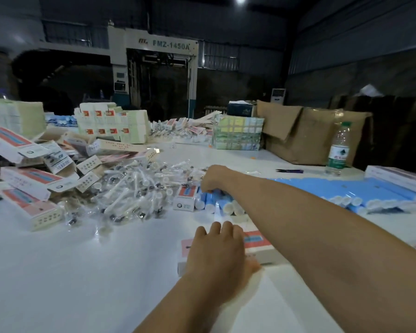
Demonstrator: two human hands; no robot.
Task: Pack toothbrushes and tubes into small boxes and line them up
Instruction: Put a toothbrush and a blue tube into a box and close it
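The right hand point(213, 180) reaches out at about 12 o'clock with fingers curled down on a blue tube point(210, 197) in the row of tubes; the left hand point(217, 248) lies with loosely bent fingers pressing a small pink-and-white box point(257, 241) just below. Pulling one tube could, I judge, roll its neighbours, or nudge the upright box point(186, 197) at 11 o'clock into the heap of bagged toothbrushes point(130, 195). Only "FMZ-1450A" on the far machine point(171, 45) reads clearly; box print is too small.

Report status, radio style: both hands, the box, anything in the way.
Right hand grasping blue tubes. Left hand flat on box. Wrapped toothbrush pile beside tubes; path open.
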